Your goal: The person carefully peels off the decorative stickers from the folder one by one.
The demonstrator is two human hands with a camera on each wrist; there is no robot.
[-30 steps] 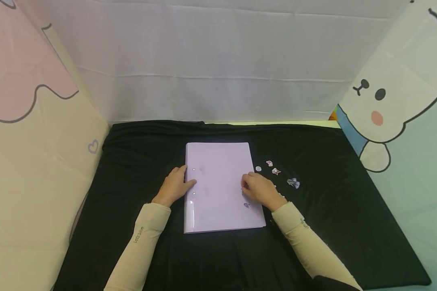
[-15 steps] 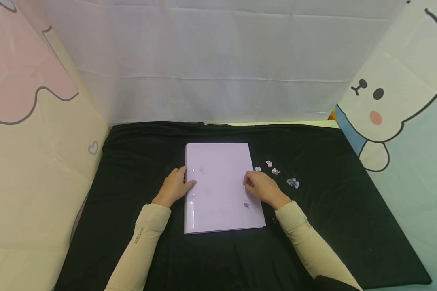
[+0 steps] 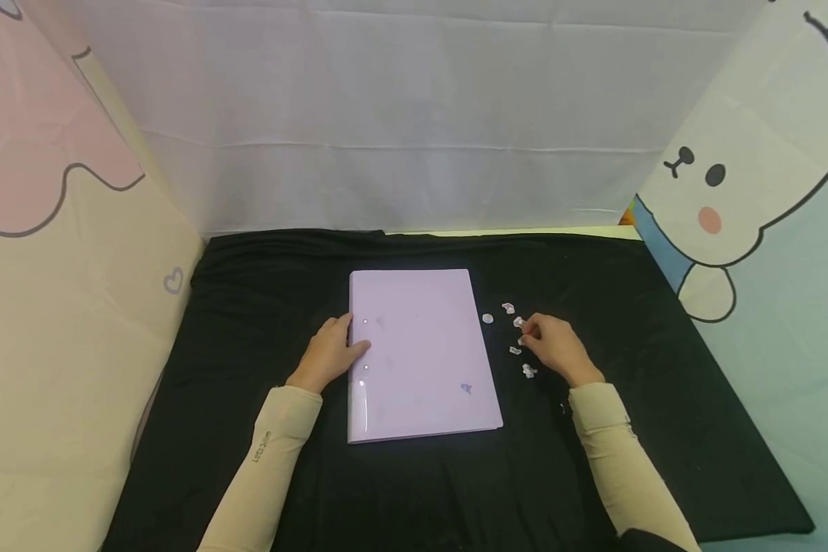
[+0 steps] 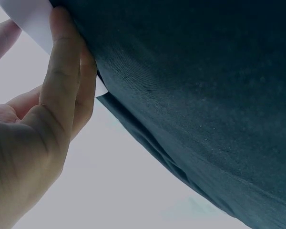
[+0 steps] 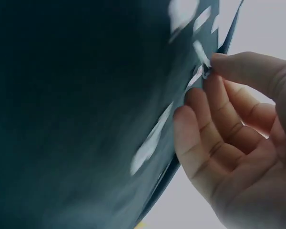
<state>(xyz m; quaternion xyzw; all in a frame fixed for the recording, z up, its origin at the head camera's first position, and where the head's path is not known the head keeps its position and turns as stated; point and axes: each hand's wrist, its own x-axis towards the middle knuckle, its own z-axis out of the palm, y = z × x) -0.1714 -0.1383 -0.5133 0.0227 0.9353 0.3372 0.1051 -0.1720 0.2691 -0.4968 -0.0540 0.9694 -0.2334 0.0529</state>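
Observation:
A lilac ring binder [image 3: 414, 349] lies closed on the black cloth, with two small rivets near its spine. One small bluish sticker [image 3: 466, 389] is on its cover, low on the right. My left hand [image 3: 328, 354] grips the spine edge, thumb over the cover and fingers along the side; the left wrist view shows the binder [image 4: 31, 21] between them. To the right of the binder, my right hand [image 3: 559, 349] is among small loose stickers. Its thumb and forefinger pinch a tiny pale sticker [image 5: 206, 73], largely hidden by the fingertips.
Several stickers are scattered right of the binder, among them a round pale sticker [image 3: 487, 318], a pinkish sticker [image 3: 508, 308] and a whitish sticker [image 3: 529, 371]. Black cloth [image 3: 428, 498] covers the table. Printed fabric walls [image 3: 414, 115] stand behind and at both sides.
My right hand has moved from the binder's right edge rightward to the loose stickers, uncovering some of them. The large bluish sticker there is now hidden from the head view. My left hand stays.

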